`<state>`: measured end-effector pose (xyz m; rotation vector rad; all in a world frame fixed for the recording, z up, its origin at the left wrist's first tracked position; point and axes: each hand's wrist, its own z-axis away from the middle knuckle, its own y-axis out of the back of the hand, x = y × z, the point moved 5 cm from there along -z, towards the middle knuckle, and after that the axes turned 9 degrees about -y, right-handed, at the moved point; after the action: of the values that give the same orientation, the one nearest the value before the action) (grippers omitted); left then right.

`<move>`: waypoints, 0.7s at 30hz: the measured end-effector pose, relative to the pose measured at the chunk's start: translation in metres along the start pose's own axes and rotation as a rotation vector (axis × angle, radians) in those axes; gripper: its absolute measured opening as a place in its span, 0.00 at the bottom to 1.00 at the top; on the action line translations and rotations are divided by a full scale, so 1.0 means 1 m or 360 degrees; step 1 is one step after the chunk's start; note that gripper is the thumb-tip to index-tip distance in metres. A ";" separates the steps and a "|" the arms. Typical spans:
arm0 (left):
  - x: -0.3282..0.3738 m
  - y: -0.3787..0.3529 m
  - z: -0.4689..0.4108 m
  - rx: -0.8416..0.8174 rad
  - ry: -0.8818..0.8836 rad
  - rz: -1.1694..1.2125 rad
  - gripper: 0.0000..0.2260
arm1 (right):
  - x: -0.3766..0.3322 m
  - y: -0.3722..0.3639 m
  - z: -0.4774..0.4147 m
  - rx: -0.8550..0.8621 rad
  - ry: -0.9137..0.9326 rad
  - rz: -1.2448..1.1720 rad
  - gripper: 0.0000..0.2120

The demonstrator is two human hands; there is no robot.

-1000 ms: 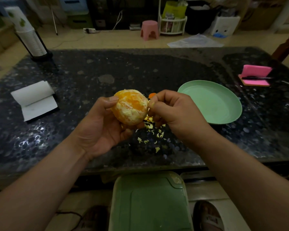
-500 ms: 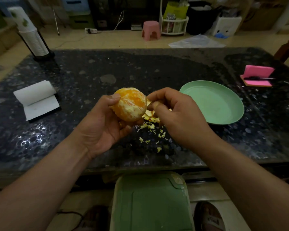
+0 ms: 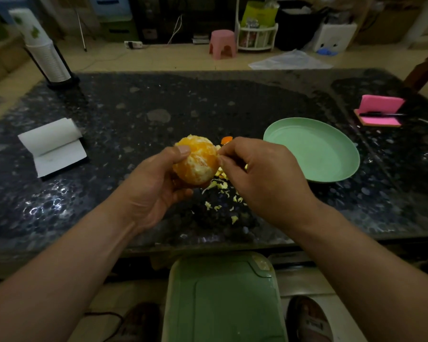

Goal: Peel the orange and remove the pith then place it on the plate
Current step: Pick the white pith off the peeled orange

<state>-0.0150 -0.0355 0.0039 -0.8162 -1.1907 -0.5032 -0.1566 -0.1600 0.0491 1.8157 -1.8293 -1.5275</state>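
Orange (image 3: 195,161): peeled, held up above the near middle of the table (image 3: 158,114), not on the plate; just left of the plate and apart from it.
Pith (image 3: 198,170): pale patches still cover much of the side of the fruit that faces the camera, with bare orange flesh between them.
Left hand (image 3: 156,186): cups the orange from the left and below; its fingers are curled round the fruit, with the thumb (image 3: 181,151) pressed on the upper left face.
Right hand (image 3: 265,178): at the orange's right side, its fingers (image 3: 224,157) curled, thumb and forefinger tips pinched together on a bit of pith at the fruit's surface.
Plate (image 3: 331,169): pale green and round, on the table to the right of the hands, nothing on it.
Pith scraps (image 3: 220,192): small yellow-white bits scattered on the table under and just behind the hands.
Peel piece (image 3: 226,139): a small orange scrap on the table beyond the right hand, near the plate's left rim.
Notepad (image 3: 52,146): white, open, at the table's left.
Pink sticky notes (image 3: 381,111): at the table's far right, with a dark pen lying across them.
Paper cups (image 3: 43,53): a tall stack in a dark holder at the far left corner.
Green lid (image 3: 223,299): below the table's near edge, between the forearms.
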 end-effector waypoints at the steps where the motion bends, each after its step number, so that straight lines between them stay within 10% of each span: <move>1: 0.000 0.000 0.000 0.0015 -0.0009 -0.0011 0.25 | -0.001 0.000 0.000 0.0001 0.0034 0.0047 0.03; 10: -0.001 -0.002 0.001 0.0038 -0.0055 -0.0090 0.23 | -0.007 -0.002 -0.002 0.0092 0.0053 0.0173 0.06; 21: -0.001 -0.005 0.001 -0.0064 0.0007 0.0055 0.27 | 0.011 -0.010 -0.006 -0.0111 -0.0406 -0.0537 0.06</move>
<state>-0.0200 -0.0378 0.0047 -0.8682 -1.1636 -0.5013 -0.1485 -0.1700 0.0396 2.0587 -1.5977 -1.9955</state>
